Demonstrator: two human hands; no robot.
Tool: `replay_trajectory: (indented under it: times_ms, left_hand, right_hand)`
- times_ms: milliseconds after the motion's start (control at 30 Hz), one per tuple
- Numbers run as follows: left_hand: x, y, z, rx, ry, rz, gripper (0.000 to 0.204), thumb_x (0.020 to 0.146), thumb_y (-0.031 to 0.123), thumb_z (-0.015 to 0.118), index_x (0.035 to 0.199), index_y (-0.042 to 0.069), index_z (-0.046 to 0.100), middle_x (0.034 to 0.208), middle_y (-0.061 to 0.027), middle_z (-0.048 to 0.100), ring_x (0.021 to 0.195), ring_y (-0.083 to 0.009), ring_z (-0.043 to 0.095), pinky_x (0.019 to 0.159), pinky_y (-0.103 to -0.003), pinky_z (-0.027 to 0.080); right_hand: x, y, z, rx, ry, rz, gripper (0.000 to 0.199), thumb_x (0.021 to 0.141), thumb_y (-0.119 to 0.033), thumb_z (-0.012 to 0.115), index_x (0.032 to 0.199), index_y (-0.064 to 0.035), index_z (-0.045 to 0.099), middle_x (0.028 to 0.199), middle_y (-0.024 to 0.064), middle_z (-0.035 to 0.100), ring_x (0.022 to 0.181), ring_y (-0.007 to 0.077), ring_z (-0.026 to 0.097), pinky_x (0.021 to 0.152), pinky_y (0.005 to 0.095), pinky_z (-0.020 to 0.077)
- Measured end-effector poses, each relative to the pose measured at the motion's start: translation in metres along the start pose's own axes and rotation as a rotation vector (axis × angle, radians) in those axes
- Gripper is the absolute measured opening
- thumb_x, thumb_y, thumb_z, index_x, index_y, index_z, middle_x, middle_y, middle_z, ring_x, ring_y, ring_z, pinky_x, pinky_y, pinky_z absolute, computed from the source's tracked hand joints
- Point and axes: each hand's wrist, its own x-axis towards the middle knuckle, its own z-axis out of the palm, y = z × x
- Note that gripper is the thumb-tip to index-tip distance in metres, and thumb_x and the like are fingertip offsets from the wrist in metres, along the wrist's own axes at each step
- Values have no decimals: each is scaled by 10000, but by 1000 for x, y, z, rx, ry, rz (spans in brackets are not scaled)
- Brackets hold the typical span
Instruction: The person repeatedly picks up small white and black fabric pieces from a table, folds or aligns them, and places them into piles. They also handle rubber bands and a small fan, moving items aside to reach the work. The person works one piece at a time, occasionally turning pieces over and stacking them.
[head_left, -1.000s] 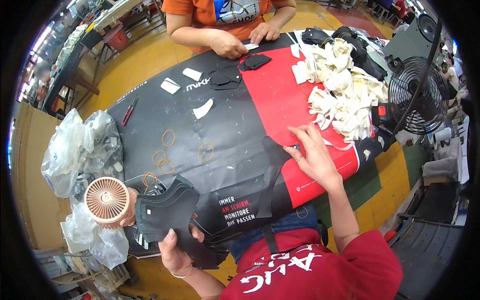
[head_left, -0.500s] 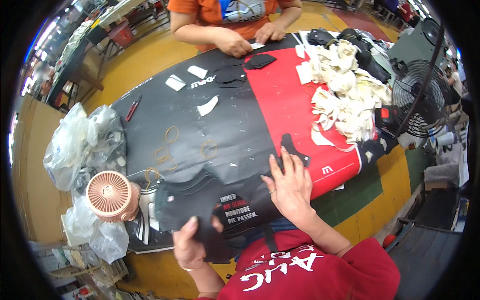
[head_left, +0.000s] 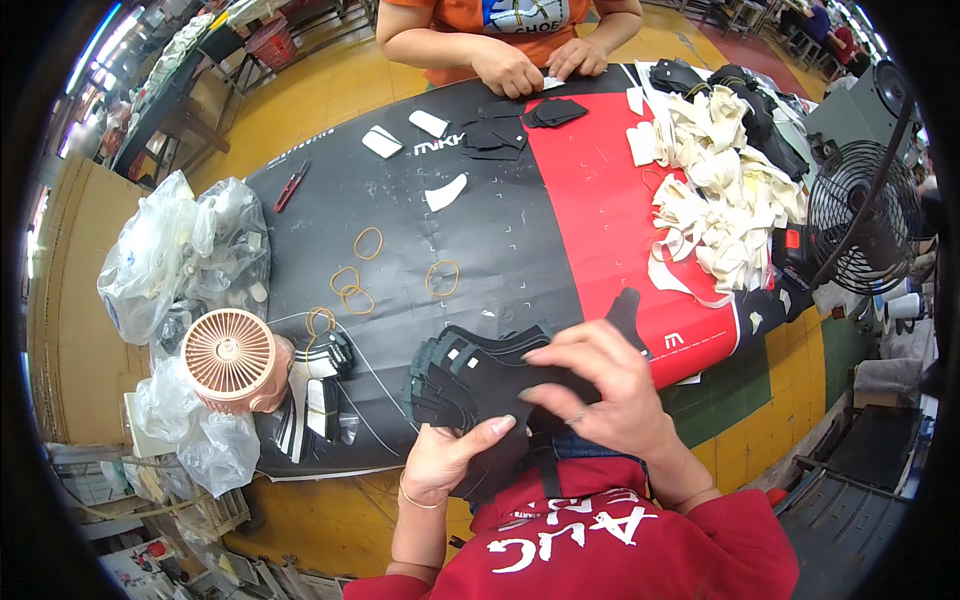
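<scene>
Pink desk fan, black-and-red table cover, black wire-caged fan. Left hand clamps the stack of dark cut pieces over the near edge, further right than before; right hand has thumb and forefinger parted over it.

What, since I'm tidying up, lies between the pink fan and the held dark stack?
Black and white strips, then a thin pale cord: head view.

Black-and-red tabletop with rubber bands, 1 red-handled tool, cream fabric scraps
</scene>
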Motion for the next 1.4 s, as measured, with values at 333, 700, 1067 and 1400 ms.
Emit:
replay_trajectory:
  times_ms: [333,700,1067,1400]
  left_hand:
    - [0,-14,-15,8,56,65,356,918,34,702,1256,8,593,1184,-55,647,1060,-136,614,928,-310,513]
    - [-27,-8,-52,45,205,292,428,926,25,671,1328,2,526,1230,-87,622,1074,-187,621,955,-331,514]
    - [-62,32,-101,11,477,546,501,982,224,626,1393,11,434,1252,-203,596,866,-195,626,708,-353,547]
    - [-64,28,-84,-18,441,569,540,965,244,644,1387,-18,431,1231,-215,601,869,-221,629,715,-366,548]
  right_hand:
    - [18,-2,22,-83,-228,140,453,777,-369,813,1092,-76,671,963,52,602,907,228,585,836,355,416]
    - [38,-3,75,110,-265,-143,408,816,-322,772,1148,-106,673,948,20,636,866,189,611,880,354,383]
    - [70,-1,62,405,-16,63,111,861,-93,744,933,-10,728,807,13,604,666,93,538,612,274,383]
    - [48,46,52,-353,47,327,549,894,-344,709,1336,-52,568,981,142,639,720,322,644,660,444,514]
